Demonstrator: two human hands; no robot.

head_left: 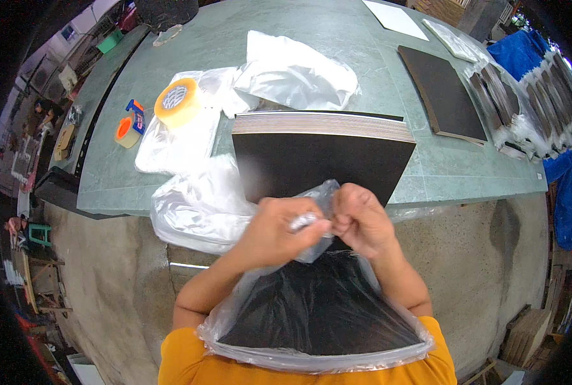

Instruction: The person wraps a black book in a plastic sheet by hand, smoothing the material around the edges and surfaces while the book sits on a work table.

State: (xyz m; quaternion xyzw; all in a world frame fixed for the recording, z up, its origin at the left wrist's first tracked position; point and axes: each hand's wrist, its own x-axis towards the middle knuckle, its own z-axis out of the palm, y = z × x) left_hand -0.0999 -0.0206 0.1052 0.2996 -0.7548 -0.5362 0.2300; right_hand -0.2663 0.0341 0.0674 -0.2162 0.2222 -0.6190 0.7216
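Both hands work on clear plastic film (324, 196) at the table's near edge. My left hand (276, 228) is closed round a bunched, shiny part of it. Close beside it, my right hand (363, 221) pinches the film with curled fingers. Below them, against my body, rests a black board (311, 301) inside a clear plastic bag (318, 359). Just beyond my hands lies a stack of black boards (318, 154) with pale layered edges. White plastic bags (202, 205) hang over the table edge near my left forearm.
On the green table (388, 83) sit a large tape roll (177, 102), a tape dispenser (130, 125), white plastic bags (298, 70), a flat black board (443, 93) and a white sheet (395, 19). Plastic-wrapped black boards (536, 102) are piled at the right. A green stool (40, 234) stands far left.
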